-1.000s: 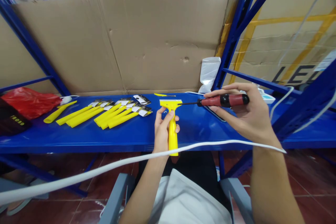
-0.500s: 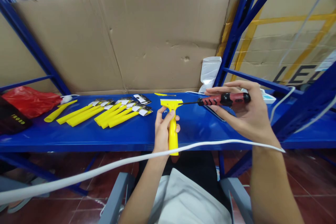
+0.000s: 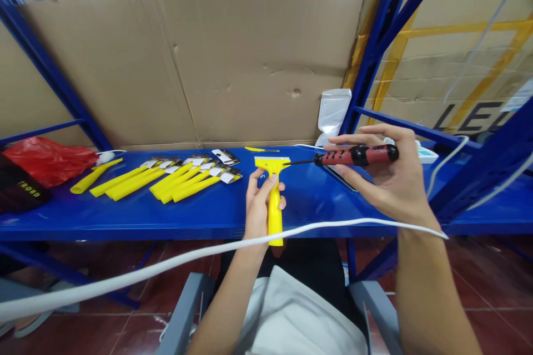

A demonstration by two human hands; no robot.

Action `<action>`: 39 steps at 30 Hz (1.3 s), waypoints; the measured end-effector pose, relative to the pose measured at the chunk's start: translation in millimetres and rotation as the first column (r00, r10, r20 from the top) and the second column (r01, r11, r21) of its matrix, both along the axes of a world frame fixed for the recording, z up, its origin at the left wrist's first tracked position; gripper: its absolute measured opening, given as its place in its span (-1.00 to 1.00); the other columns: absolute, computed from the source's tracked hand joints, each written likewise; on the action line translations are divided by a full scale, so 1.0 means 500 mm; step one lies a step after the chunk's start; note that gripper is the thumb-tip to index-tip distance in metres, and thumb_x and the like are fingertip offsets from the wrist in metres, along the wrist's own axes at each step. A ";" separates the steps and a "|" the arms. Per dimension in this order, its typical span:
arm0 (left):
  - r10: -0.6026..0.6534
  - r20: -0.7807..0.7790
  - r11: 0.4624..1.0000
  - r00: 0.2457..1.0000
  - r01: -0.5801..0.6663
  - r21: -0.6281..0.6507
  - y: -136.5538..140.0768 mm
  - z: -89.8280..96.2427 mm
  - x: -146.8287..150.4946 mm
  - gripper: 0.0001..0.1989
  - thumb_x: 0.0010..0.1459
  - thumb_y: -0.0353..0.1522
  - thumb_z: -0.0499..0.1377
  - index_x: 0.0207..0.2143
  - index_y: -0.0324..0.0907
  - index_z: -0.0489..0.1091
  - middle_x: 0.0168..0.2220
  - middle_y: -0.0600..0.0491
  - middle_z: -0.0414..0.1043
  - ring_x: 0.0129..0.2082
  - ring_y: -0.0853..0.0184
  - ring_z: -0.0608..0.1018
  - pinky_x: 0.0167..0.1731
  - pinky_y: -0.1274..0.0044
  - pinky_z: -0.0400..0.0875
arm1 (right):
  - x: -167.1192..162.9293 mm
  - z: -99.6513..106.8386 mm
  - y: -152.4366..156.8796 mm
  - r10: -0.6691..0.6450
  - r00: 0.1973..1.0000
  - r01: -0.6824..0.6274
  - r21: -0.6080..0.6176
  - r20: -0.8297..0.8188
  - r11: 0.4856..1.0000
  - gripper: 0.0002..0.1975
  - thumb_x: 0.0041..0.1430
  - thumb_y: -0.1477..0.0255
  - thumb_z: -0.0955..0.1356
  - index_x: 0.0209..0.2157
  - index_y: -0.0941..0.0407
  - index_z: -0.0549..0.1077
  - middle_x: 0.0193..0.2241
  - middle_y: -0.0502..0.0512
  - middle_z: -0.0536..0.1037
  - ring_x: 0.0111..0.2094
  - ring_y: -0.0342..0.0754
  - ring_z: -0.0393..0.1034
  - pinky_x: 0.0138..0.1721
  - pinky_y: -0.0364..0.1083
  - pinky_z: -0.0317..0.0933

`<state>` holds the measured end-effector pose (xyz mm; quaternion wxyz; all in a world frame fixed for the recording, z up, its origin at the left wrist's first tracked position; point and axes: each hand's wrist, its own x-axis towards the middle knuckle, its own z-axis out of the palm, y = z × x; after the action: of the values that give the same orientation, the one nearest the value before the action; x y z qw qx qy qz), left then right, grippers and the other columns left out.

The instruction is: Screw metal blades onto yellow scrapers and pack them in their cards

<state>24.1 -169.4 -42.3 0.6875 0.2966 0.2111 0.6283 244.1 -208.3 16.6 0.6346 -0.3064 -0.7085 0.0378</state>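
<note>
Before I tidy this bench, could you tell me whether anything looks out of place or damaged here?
A white cable hangs loose across the front of the blue shelf, crossing over the right hand's wrist. The cardboard backing is creased and dented. The yellow scrapers lie in a neat row.

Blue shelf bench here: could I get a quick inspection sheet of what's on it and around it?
Surface: blue metal shelf.
Job's things: yellow scraper; red-and-black screwdriver, tip at the scraper's head.
Clutter: row of yellow scrapers, red plastic bag, white pouch.
Hands: left hand grips the scraper's handle; right hand holds the screwdriver.
Cables: white cable crosses in front of both arms.
Surroundings: cardboard sheet behind, blue rack uprights.
</note>
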 end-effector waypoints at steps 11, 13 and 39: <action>0.005 -0.012 1.000 1.000 -0.005 0.009 -0.002 0.001 0.000 -0.36 0.06 -0.32 0.59 0.12 -0.06 0.39 -0.06 0.02 0.61 -0.34 0.42 0.61 -0.58 0.69 0.34 | -0.009 0.004 0.001 -0.046 0.999 0.047 0.040 -0.023 0.998 -0.35 0.17 0.39 0.68 0.17 -0.15 0.41 0.02 0.08 0.73 0.05 0.25 0.72 0.19 0.35 0.62; 0.002 -0.019 1.000 1.000 -0.002 0.011 -0.002 0.001 -0.001 -0.35 0.06 -0.32 0.60 0.12 -0.06 0.39 -0.09 0.04 0.60 -0.35 0.43 0.61 -0.58 0.68 0.34 | -0.009 0.005 -0.001 -0.013 1.000 0.014 0.034 -0.021 0.999 -0.36 0.17 0.40 0.68 0.17 -0.15 0.41 0.06 0.08 0.72 0.07 0.24 0.72 0.21 0.34 0.61; -0.106 -0.119 0.989 0.987 0.118 0.094 -0.002 -0.003 -0.002 -0.34 0.07 -0.25 0.62 0.08 -0.03 0.34 -0.26 0.15 0.50 -0.39 0.42 0.59 -0.60 0.70 0.36 | 0.007 0.007 0.002 -0.015 0.996 0.027 0.135 -0.088 0.990 -0.37 0.09 0.51 0.70 0.08 -0.17 0.48 -0.16 0.01 0.72 -0.10 0.25 0.75 0.08 0.30 0.63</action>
<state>23.2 -170.3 -44.0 0.6928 0.3777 0.2010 0.5805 247.3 -207.5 20.0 0.6847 -0.2680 -0.6777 -0.0041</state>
